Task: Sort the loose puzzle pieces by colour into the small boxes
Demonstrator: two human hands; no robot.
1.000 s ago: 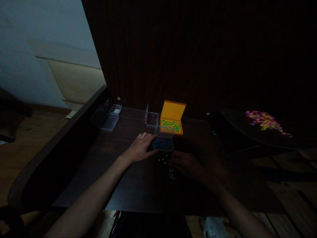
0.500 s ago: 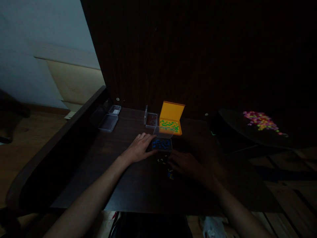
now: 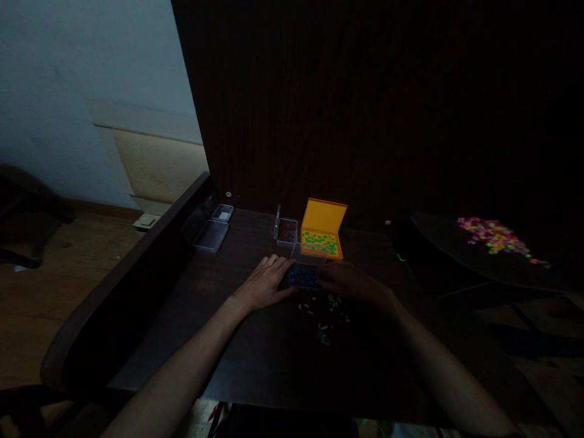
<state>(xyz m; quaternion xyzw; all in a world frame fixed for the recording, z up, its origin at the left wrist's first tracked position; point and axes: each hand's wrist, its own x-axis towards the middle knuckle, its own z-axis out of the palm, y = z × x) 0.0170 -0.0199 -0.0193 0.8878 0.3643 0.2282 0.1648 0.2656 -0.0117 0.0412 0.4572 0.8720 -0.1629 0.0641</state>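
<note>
A small clear plastic box point(image 3: 303, 277) holding several blue pieces lies on the dark desk with its lid tipped back. My left hand point(image 3: 267, 283) grips the box's left side, thumb along the near corner and fingers toward the back. Over the right edge, my right hand point(image 3: 351, 281) has its fingers bent together at the blue pieces; whatever is between the fingertips is too dark to make out. Loose pale pieces point(image 3: 335, 303) are scattered on the desk just in front of the box, with a few blue and yellow pieces point(image 3: 323, 337) nearer me.
Behind stands an open yellow box point(image 3: 325, 216) with green pieces. Left of it is a clear box point(image 3: 287, 231) with reddish-brown pieces. An open clear case point(image 3: 212, 236) lies at the far left. A pile of colourful pieces point(image 3: 495, 236) sits on a dark surface at right.
My right hand has moved from the loose pieces up to the box's right edge, uncovering more pale pieces. My left hand stays on the box. The view has shifted slightly.
</note>
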